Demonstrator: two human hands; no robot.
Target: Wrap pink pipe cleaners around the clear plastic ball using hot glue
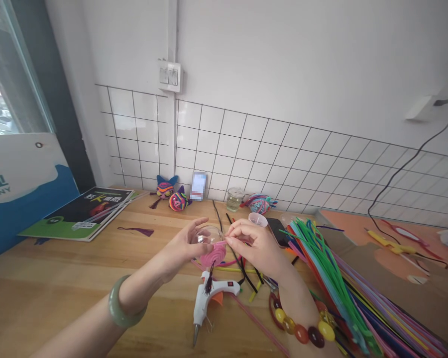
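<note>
Between both hands (224, 243), clear ball (209, 233), pink coil (213, 253)

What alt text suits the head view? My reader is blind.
Two hands, left hand and right hand, hold a clear plastic ball wrapped in pink pipe-cleaner coil above a wooden table, over a white glue gun.

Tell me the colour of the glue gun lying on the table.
White, with a black trigger area; the glue gun shows best in the head view.
</note>
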